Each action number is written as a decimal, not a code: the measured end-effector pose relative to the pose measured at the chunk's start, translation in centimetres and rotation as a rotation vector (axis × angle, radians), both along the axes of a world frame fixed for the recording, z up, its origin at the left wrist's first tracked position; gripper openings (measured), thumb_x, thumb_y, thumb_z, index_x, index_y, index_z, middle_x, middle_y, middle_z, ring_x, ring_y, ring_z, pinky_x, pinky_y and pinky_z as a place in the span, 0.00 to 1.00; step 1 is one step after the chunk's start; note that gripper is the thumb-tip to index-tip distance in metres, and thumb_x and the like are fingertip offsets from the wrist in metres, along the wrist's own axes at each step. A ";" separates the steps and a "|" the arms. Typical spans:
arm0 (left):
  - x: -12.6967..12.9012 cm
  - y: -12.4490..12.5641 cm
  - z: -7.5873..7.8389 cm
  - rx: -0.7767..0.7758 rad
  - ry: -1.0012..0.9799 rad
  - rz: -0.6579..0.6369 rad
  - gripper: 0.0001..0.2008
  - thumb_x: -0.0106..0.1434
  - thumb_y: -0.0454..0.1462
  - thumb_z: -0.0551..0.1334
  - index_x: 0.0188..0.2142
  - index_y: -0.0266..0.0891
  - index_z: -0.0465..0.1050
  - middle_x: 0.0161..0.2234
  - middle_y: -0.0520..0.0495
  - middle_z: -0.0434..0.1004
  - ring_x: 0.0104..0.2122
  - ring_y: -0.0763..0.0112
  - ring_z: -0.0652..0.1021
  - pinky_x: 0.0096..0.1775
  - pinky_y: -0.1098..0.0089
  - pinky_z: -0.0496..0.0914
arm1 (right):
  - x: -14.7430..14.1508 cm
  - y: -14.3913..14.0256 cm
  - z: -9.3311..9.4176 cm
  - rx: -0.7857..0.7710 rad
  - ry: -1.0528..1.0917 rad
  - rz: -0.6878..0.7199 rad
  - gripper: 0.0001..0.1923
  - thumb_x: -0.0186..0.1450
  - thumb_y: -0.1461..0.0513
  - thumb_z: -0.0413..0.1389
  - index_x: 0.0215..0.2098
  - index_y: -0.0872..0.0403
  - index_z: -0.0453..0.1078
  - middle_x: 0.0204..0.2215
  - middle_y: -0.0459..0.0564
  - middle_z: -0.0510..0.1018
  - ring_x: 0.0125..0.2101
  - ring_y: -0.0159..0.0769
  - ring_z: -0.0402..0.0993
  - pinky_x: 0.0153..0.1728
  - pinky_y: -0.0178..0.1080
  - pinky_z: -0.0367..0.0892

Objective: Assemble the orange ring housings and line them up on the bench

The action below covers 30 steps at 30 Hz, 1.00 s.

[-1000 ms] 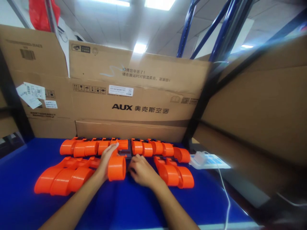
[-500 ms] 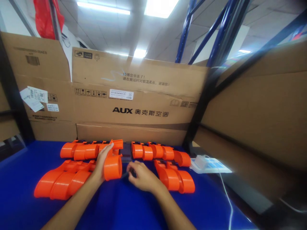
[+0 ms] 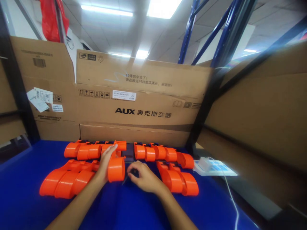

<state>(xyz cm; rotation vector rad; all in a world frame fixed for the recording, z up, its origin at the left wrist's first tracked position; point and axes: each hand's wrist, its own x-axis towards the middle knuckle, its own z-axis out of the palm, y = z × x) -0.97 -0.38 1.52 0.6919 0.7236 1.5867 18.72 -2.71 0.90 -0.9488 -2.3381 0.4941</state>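
Your left hand [image 3: 105, 164] keeps its grip wrapped on the orange roller piece [image 3: 116, 168], still at 12 o'clock on the blue counter [image 3: 134, 210]. Your right hand [image 3: 144, 175] stays pinched narrow on a small dark part [image 3: 134, 172], barely shifted since before.

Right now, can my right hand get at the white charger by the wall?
Probably yes: the right hand has only the low orange parts between it and the charger, easily passed over.
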 end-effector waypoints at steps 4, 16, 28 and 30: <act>0.2 0.0 0.1 -0.006 0.021 0.034 0.19 0.46 0.45 0.75 0.27 0.38 0.68 0.18 0.58 0.70 0.17 0.77 0.70 0.20 0.75 0.63 | -0.2 0.1 -0.2 -0.012 0.047 -0.005 0.09 0.62 0.67 0.57 0.40 0.51 0.74 0.36 0.47 0.79 0.36 0.37 0.73 0.38 0.36 0.66; -0.1 0.7 -1.0 -0.033 0.047 0.016 0.20 0.46 0.47 0.75 0.28 0.39 0.69 0.18 0.58 0.70 0.15 0.76 0.69 0.22 0.74 0.63 | 0.5 1.0 -0.3 0.050 0.165 -0.181 0.05 0.65 0.64 0.55 0.37 0.52 0.73 0.35 0.48 0.79 0.36 0.38 0.73 0.39 0.38 0.66; 0.3 0.0 -0.4 -0.008 0.079 0.044 0.20 0.45 0.46 0.76 0.31 0.39 0.71 0.19 0.58 0.71 0.18 0.76 0.71 0.23 0.74 0.64 | 0.3 0.5 -0.3 0.019 0.139 -0.162 0.05 0.64 0.63 0.57 0.38 0.52 0.74 0.36 0.49 0.80 0.36 0.39 0.74 0.39 0.39 0.67; 0.3 0.0 -0.6 -0.011 0.089 0.045 0.21 0.45 0.47 0.75 0.31 0.39 0.71 0.19 0.58 0.71 0.17 0.76 0.70 0.23 0.74 0.64 | 0.5 0.8 -0.1 0.015 0.158 -0.168 0.05 0.66 0.61 0.56 0.36 0.52 0.75 0.35 0.48 0.80 0.36 0.38 0.74 0.38 0.37 0.67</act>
